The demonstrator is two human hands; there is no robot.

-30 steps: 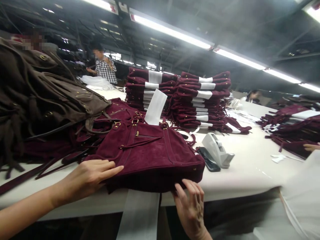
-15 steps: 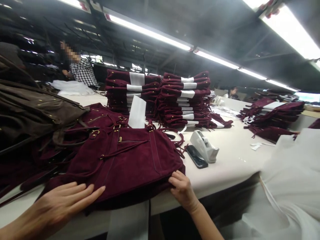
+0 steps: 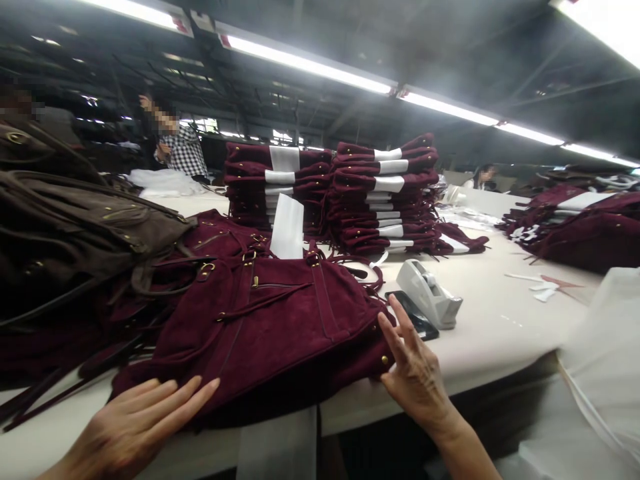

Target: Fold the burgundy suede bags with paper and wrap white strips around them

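Note:
A burgundy suede handbag (image 3: 290, 327) lies on its back on the white table (image 3: 500, 300), with a zip pocket, brass rings and straps facing up. White paper (image 3: 289, 227) sticks up behind its top edge. My left hand (image 3: 135, 427) rests on the bag's lower left side, fingers stretched out flat. At the bag's lower right corner is my right hand (image 3: 413, 363), fingers spread, thumb by a brass stud on the underside. A black phone (image 3: 425, 327) and a grey tape dispenser (image 3: 430, 293) stand just beyond that hand.
Two tall stacks of folded burgundy bags (image 3: 345, 193) with white bands stand behind. Brown bags (image 3: 75, 233) are heaped at left. More burgundy pieces (image 3: 590, 227) lie at right, near white scraps (image 3: 543, 290). White sheeting (image 3: 595, 400) hangs at front right. A person in a checked shirt (image 3: 185, 150) stands at the back.
My right hand has let go of the bag's corner and opened, its fingers now raised and spread. The left hand stays flat on the bag. The whole view has shifted slightly.

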